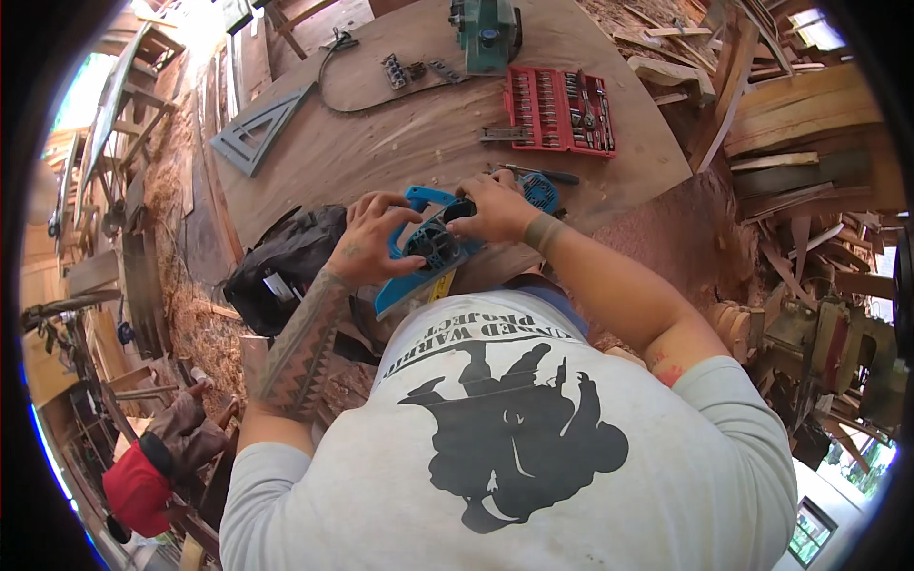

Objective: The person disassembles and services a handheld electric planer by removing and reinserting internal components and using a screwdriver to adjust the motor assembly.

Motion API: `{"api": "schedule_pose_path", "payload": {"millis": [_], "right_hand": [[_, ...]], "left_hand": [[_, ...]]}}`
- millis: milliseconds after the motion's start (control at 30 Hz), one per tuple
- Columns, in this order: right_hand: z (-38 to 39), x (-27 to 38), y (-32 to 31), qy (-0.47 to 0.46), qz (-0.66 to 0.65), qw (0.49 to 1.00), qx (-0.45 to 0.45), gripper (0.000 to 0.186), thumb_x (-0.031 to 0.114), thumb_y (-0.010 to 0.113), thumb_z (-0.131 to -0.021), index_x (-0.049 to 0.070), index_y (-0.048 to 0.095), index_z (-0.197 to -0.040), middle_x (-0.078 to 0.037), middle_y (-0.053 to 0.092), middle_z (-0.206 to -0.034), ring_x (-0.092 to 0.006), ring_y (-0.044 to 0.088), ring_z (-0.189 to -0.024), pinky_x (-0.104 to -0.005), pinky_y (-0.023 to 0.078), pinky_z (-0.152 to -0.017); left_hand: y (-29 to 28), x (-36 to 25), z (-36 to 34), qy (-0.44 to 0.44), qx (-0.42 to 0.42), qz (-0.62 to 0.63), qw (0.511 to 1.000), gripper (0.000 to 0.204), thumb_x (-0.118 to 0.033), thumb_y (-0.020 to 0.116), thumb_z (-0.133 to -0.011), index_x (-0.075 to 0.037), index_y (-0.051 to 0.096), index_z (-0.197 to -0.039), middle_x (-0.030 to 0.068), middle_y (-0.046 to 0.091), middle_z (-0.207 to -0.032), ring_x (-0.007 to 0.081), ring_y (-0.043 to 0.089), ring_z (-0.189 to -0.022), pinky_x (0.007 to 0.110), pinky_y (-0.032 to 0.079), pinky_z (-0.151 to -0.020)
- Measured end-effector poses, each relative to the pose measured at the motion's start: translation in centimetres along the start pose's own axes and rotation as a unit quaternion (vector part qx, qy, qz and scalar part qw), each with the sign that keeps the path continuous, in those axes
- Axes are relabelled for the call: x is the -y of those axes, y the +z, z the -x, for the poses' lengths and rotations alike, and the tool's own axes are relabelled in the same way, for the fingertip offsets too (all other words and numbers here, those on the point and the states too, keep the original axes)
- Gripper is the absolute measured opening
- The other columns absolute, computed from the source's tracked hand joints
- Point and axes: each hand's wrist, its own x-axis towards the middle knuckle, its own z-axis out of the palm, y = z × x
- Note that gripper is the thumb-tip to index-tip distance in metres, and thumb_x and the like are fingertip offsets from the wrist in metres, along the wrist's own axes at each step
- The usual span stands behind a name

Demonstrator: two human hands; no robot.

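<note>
A blue power tool (426, 249), which looks like an electric hand planer with its side opened, lies at the table's near edge against my body. Dark inner parts show in its middle. My left hand (369, 238) is curved over its left side, thumb on the housing and fingertips by the blue handle. From the other side, my right hand (495, 205) pinches a black part (461, 208) at the tool's top. A round blue vented part (540, 193) is beside my right hand, close to a dark screwdriver-like tool (554, 175). My palms hide some of the tool.
On the wooden table (419, 133) lie a red socket set case (560, 109), a grey speed square (262, 128), several small metal parts (416, 70) and a green power tool (484, 36) with its cord. A black bag (286, 271) sits left. A person in a red cap (138, 487) is lower left.
</note>
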Motion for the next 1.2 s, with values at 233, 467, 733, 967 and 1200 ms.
{"api": "schedule_pose_path", "payload": {"millis": [233,467,733,967,1200], "right_hand": [[0.4,1.7,-0.7,0.029,0.039,0.998,0.026,0.097,0.072,0.083,-0.077,0.017,0.061,-0.154,-0.014,0.059,-0.158,-0.0455,0.033,-0.152,-0.0555,0.021,-0.126],[-0.3,1.5,-0.8,0.044,0.072,0.995,0.059,0.103,0.076,0.079,-0.078,0.022,0.055,-0.162,-0.015,0.057,-0.163,-0.0506,0.028,-0.156,-0.0598,0.017,-0.127],[-0.4,2.2,-1.2,0.060,0.055,0.993,0.090,0.097,0.073,0.081,-0.079,0.024,0.058,-0.160,-0.016,0.061,-0.160,-0.0533,0.023,-0.158,-0.0634,0.014,-0.127],[-0.1,1.5,-0.4,0.040,0.065,0.995,0.063,0.095,0.072,0.080,-0.083,0.021,0.058,-0.160,-0.016,0.064,-0.156,-0.0530,0.029,-0.152,-0.0618,0.015,-0.128],[0.2,3.4,-1.5,0.060,0.045,0.993,0.087,0.101,0.076,0.080,-0.082,0.021,0.054,-0.162,-0.019,0.063,-0.156,-0.0558,0.026,-0.156,-0.0636,0.011,-0.129]], "left_hand": [[2.1,0.9,4.1,-0.052,-0.014,0.010,0.999,0.064,-0.040,0.092,-0.076,-0.014,0.073,-0.132,0.0131,0.056,-0.144,0.0370,0.044,-0.145,0.053,0.029,-0.124],[5.5,-0.2,4.7,-0.098,-0.101,0.076,0.987,0.064,-0.040,0.091,-0.079,-0.011,0.070,-0.132,0.0152,0.055,-0.142,0.0377,0.048,-0.139,0.053,0.033,-0.122],[8.5,-1.0,5.1,-0.122,-0.180,0.042,0.975,0.068,-0.043,0.092,-0.081,-0.012,0.066,-0.135,0.0152,0.052,-0.144,0.0378,0.044,-0.141,0.052,0.031,-0.121],[8.4,-1.4,5.3,-0.114,-0.171,0.030,0.978,0.066,-0.042,0.090,-0.085,-0.012,0.064,-0.137,0.0155,0.052,-0.142,0.0377,0.043,-0.142,0.054,0.031,-0.121],[8.5,-1.3,5.4,-0.111,-0.179,0.024,0.977,0.065,-0.041,0.090,-0.085,-0.011,0.064,-0.137,0.0151,0.052,-0.140,0.0375,0.045,-0.140,0.054,0.033,-0.120]]}}
